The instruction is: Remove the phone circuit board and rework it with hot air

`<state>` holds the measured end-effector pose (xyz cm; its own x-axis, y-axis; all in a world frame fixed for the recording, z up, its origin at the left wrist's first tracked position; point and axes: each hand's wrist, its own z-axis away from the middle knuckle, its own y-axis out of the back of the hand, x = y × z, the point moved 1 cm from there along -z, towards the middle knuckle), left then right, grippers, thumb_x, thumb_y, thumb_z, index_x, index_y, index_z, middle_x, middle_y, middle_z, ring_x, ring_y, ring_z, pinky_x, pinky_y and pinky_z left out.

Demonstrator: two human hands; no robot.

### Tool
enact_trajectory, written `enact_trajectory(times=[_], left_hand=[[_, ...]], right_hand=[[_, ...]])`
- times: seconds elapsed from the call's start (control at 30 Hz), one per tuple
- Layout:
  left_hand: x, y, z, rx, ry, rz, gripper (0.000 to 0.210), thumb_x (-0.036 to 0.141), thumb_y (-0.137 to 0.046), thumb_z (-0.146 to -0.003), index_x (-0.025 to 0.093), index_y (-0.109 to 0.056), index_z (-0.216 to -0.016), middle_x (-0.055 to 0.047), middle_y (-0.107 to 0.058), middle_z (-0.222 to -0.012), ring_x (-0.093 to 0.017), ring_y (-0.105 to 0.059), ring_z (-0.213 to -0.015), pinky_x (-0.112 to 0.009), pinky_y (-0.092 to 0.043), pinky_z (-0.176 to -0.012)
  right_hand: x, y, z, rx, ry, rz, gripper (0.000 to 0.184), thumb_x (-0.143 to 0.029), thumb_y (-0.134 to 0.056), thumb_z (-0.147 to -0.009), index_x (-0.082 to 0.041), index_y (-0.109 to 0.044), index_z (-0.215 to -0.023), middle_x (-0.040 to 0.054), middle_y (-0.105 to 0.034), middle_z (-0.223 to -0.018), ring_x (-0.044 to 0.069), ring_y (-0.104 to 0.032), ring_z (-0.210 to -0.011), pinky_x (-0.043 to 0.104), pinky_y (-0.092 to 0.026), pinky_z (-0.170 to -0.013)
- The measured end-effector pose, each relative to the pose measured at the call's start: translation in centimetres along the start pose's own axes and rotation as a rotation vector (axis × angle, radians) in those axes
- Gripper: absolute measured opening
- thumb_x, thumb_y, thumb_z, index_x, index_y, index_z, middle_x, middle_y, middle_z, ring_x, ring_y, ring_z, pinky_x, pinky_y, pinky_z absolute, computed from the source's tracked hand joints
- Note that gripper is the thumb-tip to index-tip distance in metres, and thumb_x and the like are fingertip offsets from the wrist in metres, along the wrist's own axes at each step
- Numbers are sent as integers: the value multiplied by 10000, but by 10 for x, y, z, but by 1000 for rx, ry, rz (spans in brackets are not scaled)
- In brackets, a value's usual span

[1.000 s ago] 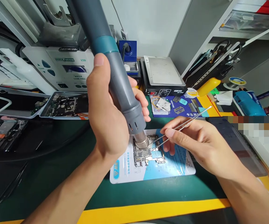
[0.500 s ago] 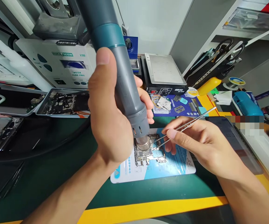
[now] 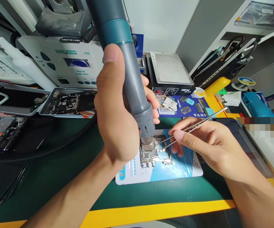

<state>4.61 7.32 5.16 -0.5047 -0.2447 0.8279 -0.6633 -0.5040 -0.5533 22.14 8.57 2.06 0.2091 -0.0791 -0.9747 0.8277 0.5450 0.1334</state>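
My left hand [image 3: 117,117] is wrapped round the grey handle of a hot air gun [image 3: 133,79] with a teal band, its thumb along the top side. The gun's metal nozzle [image 3: 148,144] points down close over a phone circuit board [image 3: 151,155], hiding part of it. Whether nozzle and board touch, I cannot tell. That board lies on a white and blue printed mat [image 3: 184,171]. Between thumb and fingers, my right hand [image 3: 205,145] pinches metal tweezers [image 3: 196,124], whose slightly parted tips reach the board just right of the nozzle.
A hot air station [image 3: 75,57] stands at the back left beside opened device housings [image 3: 67,103]. The gun's black hose [image 3: 67,144] crosses the green work mat [image 3: 77,169]. Behind the board sits a small heating plate [image 3: 170,68]. A dark phone [image 3: 241,139] lies beyond my right hand.
The whole view has shifted slightly, so most things appear a little farther right. Both hands keep their grips, and nozzle and tweezers stay over the same part of the board.
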Motion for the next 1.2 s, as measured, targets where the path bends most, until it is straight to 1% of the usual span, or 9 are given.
enact_trajectory(times=[0.1,0.27,0.47,0.6,0.7,0.8,0.87,1.07,1.2], left_hand=[[-1,0,1,-17,-14,-6,533,658,-471,-928,222,-552,-632,-50,-525,-500,-192,-556,-449,-323,-436,-397],[0,2,3,-20,-17,-40,580,655,-365,-967,222,-545,-625,-52,-511,-494,-192,-556,-455,-326,-423,-404],[1,3,4,-33,-8,-25,548,658,-418,-948,224,-555,-644,-43,-509,-513,-180,-529,-432,-332,-433,-413],[-1,3,4,-32,-45,-36,523,663,-434,-938,236,-546,-658,-41,-514,-510,-179,-515,-441,-336,-433,-409],[0,2,4,-33,-48,-50,519,639,-400,-963,244,-543,-658,-36,-518,-509,-176,-530,-449,-332,-442,-416],[2,0,5,7,-28,-53,543,629,-353,-978,238,-520,-640,-31,-502,-474,-162,-483,-410,-330,-402,-400],[2,0,4,2,-8,-42,550,631,-346,-980,232,-520,-645,-33,-509,-476,-159,-470,-403,-332,-405,-399],[-1,3,2,-33,-48,-31,548,659,-421,-948,230,-554,-635,-45,-513,-508,-186,-542,-445,-331,-417,-402],[-3,11,0,-159,-59,-36,503,616,-429,-968,232,-586,-682,-32,-570,-541,-177,-574,-483,-326,-476,-443]], right_hand=[[-1,0,1,-6,2,10,176,-385,-765,-924,-257,-781,-804,40,-720,-837,165,-662,-679,290,-571,-551],[-1,-1,0,-4,6,14,176,-386,-767,-921,-260,-779,-798,39,-724,-841,166,-664,-662,301,-572,-552],[2,0,-1,-12,11,18,148,-380,-775,-917,-270,-781,-818,39,-729,-842,173,-674,-671,304,-573,-551],[1,1,1,-11,5,19,162,-383,-767,-923,-260,-778,-819,40,-730,-859,168,-677,-665,303,-572,-553],[0,0,0,-11,8,34,176,-387,-765,-925,-256,-778,-810,33,-727,-836,156,-665,-649,294,-566,-554],[-1,0,0,-13,5,30,165,-380,-772,-920,-262,-774,-804,31,-729,-830,161,-668,-659,296,-566,-558],[-1,-1,0,-12,8,26,157,-379,-776,-916,-265,-772,-808,33,-727,-815,173,-675,-669,304,-566,-558],[1,-1,-1,-15,-10,-2,189,-388,-762,-928,-239,-772,-812,37,-727,-877,152,-668,-654,297,-566,-572],[1,-1,-2,-19,12,4,184,-370,-756,-937,-234,-769,-814,26,-719,-851,137,-668,-660,265,-564,-576]])
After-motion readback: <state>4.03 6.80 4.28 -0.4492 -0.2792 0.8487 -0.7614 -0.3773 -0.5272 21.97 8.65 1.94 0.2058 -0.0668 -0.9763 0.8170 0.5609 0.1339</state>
